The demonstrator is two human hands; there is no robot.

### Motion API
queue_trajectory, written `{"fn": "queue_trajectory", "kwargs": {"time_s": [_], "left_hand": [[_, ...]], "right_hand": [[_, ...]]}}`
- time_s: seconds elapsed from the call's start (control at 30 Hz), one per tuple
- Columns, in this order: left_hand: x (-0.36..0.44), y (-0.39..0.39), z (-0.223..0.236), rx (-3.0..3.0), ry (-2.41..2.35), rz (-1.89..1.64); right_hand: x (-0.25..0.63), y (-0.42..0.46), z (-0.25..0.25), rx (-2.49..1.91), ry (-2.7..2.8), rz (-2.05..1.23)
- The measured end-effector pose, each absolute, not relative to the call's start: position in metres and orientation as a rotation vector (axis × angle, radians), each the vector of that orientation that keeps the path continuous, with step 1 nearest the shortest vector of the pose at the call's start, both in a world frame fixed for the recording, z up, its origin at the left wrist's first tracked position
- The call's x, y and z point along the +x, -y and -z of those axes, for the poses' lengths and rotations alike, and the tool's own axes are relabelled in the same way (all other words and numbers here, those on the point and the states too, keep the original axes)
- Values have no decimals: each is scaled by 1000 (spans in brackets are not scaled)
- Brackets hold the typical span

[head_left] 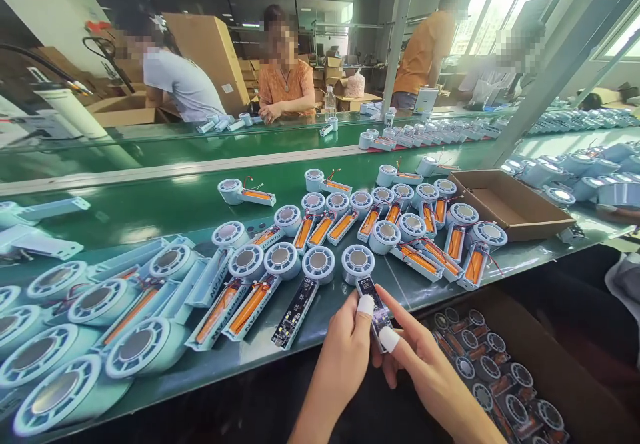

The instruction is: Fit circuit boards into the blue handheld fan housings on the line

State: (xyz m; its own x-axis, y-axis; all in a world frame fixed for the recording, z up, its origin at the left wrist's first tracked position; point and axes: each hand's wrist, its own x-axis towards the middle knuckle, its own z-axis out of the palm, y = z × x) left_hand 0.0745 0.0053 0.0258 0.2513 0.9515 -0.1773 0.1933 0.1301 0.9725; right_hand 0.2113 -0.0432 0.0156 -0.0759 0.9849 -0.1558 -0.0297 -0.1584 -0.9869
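A pale blue handheld fan (358, 262), its round head pointing away from me, is held over the table's front edge. In its handle a black circuit board (369, 289) lies exposed. My left hand (347, 337) grips the handle from the left, its thumb in a white finger cover pressing on the board. From the right, my right hand (417, 357) closes on the handle's lower end, its covered thumb on the board and the index finger along the side. Just left lies another fan (319, 265) with a circuit board (295, 315) in its handle.
Several fans (249, 262) with orange batteries and loose wires crowd the green table (165, 214). A cardboard tray (515, 211) stands at right. Below it, a box of fans (480, 364) sits by my right arm. Co-workers (287, 87) are across the line; a metal post (545, 71) slants at right.
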Motion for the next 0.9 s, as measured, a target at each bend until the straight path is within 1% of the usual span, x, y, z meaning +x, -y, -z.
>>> {"fn": "queue_trajectory", "kwargs": {"time_s": [0.07, 0.13, 0.23, 0.27, 0.37, 0.47, 0.57, 0.67, 0.9], "left_hand": [[65, -4, -31, 1494, -1228, -827], [49, -1, -33, 1727, -1375, -1020], [21, 2, -24, 2124, -1714, -1508], [13, 1, -18, 2236, -1810, -1569], [-2, -1, 4, 2474, -1848, -1475], [-2, -1, 23, 2511, -1736, -1429], [4, 0, 34, 2463, -1741, -1520], [4, -3, 40, 2479, -1712, -1596], [0, -7, 44, 2536, -1669, -1547]], "right_hand": [[218, 36, -18, -1323, 1211, -1356], [226, 26, -24, -1433, 1388, -1236], [239, 13, -33, -1656, 1823, -858], [242, 10, -35, -1709, 1950, -700], [250, 7, -35, -1744, 2126, -343], [252, 10, -25, -1612, 2075, -152], [248, 11, -9, -1460, 2046, -58], [244, 7, 5, -1402, 2037, 36], [238, 0, 14, -1324, 2061, 197]]}}
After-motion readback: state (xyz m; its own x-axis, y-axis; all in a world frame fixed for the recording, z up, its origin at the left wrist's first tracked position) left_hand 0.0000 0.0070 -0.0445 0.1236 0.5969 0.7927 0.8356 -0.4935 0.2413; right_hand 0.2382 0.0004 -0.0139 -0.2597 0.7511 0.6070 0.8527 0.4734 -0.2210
